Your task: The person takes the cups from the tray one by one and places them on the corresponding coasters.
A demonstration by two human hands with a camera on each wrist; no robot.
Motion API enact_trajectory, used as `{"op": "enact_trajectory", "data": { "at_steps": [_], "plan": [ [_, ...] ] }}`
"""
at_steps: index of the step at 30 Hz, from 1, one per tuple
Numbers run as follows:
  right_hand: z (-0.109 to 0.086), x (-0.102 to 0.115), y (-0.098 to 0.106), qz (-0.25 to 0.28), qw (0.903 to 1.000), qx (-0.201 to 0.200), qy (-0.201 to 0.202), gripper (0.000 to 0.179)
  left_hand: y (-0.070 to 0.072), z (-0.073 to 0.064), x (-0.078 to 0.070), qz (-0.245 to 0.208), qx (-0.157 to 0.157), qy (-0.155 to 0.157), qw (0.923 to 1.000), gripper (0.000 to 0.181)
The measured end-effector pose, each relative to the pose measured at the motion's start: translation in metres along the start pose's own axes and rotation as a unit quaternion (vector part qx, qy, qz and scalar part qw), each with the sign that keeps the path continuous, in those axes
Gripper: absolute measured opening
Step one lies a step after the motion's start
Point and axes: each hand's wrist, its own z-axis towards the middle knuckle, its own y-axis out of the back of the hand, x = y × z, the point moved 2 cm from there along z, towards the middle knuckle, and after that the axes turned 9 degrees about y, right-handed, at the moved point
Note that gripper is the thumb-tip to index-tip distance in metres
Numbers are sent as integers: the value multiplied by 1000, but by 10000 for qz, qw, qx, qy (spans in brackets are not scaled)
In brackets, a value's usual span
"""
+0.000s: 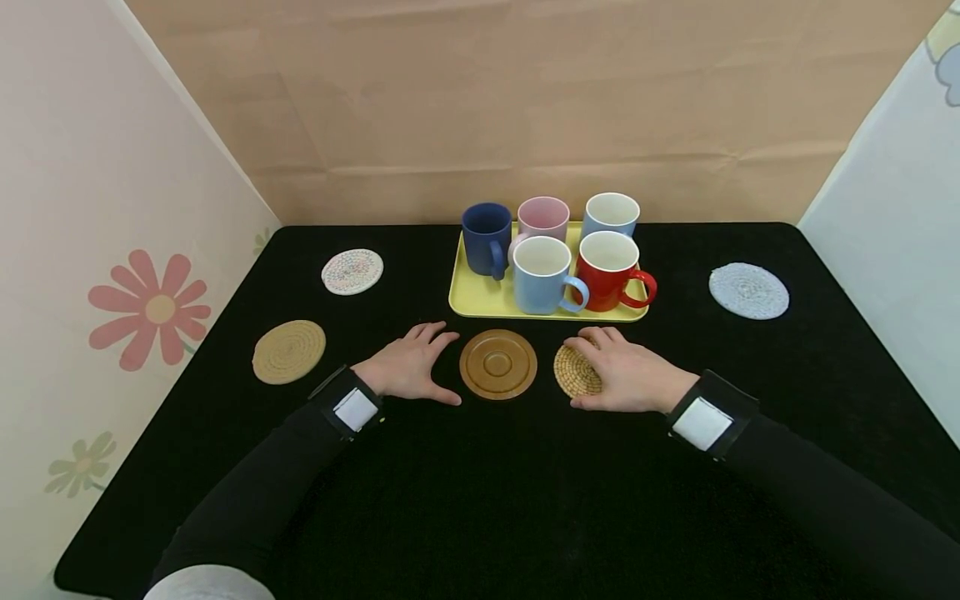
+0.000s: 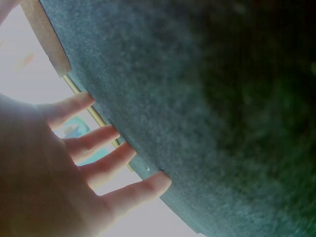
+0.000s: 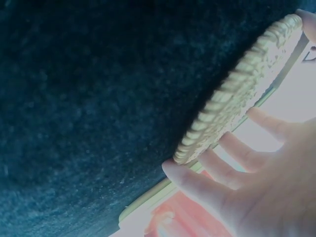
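Observation:
My left hand (image 1: 405, 364) hovers with spread fingers just left of a round brown wooden coaster (image 1: 498, 364), apart from it. In the left wrist view its fingers (image 2: 106, 138) are stretched out with nothing between them. My right hand (image 1: 626, 371) is over a round woven straw coaster (image 1: 576, 372) and covers its right side. The right wrist view has the thumb and fingers around the rim of this woven coaster (image 3: 239, 89), holding it by its edge.
Behind the hands a yellow tray (image 1: 480, 304) carries several mugs, among them a red mug (image 1: 603, 275) and a dark blue mug (image 1: 486, 237). Further coasters lie around: tan (image 1: 288, 352), speckled white (image 1: 352, 272) and pale blue (image 1: 748, 290). Walls enclose the black table.

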Motion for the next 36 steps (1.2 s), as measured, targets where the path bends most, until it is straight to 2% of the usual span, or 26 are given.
{"op": "enact_trajectory", "data": {
  "at_steps": [12, 30, 36],
  "plan": [
    [-1, 3, 1, -104, 9999, -6, -8, 87, 1, -1, -1, 4, 19, 49, 10000, 103],
    [-3, 1, -2, 42, 9998, 145, -129, 92, -1, 0, 0, -18, 46, 36, 10000, 103],
    [-10, 2, 2, 91, 9995, 189, -221, 100, 0, -1, -1, -16, 40, 21, 10000, 103]
  ]
}}
